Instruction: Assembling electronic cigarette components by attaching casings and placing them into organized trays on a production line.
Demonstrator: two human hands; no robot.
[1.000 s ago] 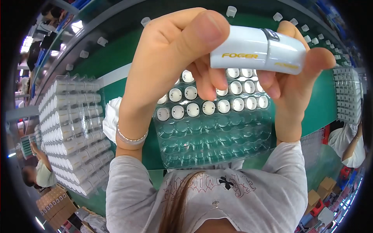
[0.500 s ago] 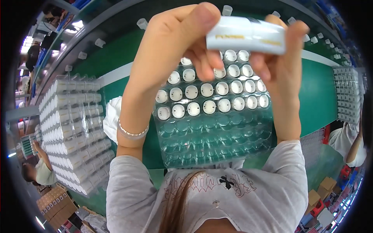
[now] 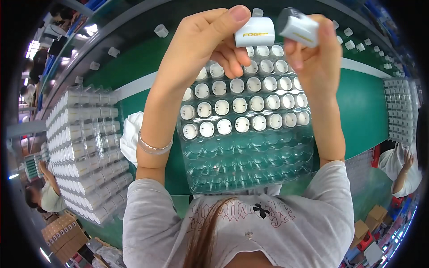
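Observation:
Two short white cylindrical casings with gold print are held up over the far side of the tray. My left hand (image 3: pixel 219 38) pinches one white casing (image 3: pixel 254 33) between thumb and fingers. In my right hand (image 3: pixel 315 56) is the other white casing (image 3: pixel 298 30), tilted and blurred, with a dark end. A gap shows between the two pieces. Beneath them, a clear plastic tray (image 3: pixel 250 161) holds rows of upright white cups (image 3: pixel 239 105) in its farther part; its nearer pockets hold none.
Stacked trays of white cylinders (image 3: pixel 85 152) stand at the left, beside a crumpled white cloth (image 3: pixel 131 134). More stacked trays (image 3: pixel 399 109) are at the far right. White pieces (image 3: pixel 161 31) are scattered on the green conveyor belt (image 3: pixel 134 51). Other people work on both sides.
The white cylinder has come apart into two pieces, one in each hand. My right hand has moved slightly left and tilted its piece.

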